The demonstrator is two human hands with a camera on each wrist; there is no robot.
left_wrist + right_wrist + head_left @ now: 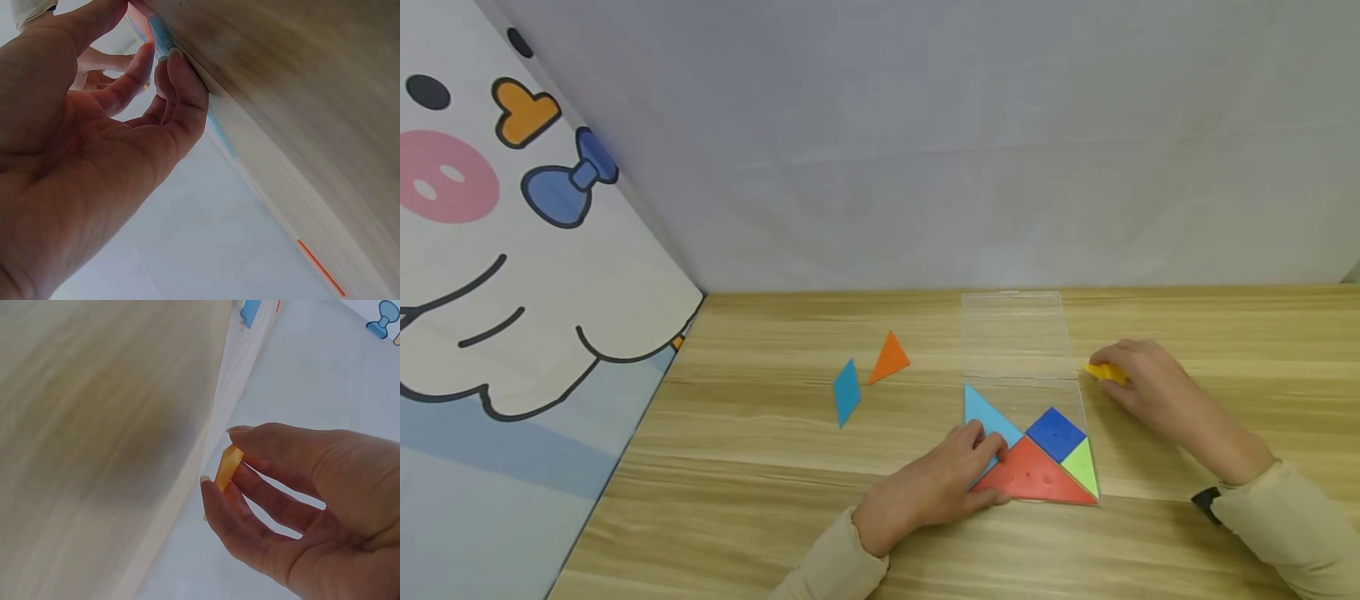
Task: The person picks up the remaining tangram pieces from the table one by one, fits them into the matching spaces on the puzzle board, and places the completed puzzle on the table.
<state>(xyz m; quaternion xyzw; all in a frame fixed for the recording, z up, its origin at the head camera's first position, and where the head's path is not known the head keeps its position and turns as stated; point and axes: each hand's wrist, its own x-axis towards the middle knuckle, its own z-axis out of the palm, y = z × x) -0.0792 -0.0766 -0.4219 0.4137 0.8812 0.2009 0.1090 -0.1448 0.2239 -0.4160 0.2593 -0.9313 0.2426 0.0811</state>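
My right hand pinches a yellow tangram piece between thumb and fingertips, to the right of a clear hinged case. In the right wrist view the yellow piece is turned nearly edge-on. My left hand rests at the case's lower left, its bent fingers on the light blue triangle and its thumb along the front edge by the red triangle. A dark blue square and a light green triangle lie beside the red one in the case. The left fingers hide part of the light blue triangle.
Left of the case, an orange triangle and a blue parallelogram lie on the wood-grain table. The clear lid lies folded back toward the pale backdrop. A cartoon-printed panel stands at the left.
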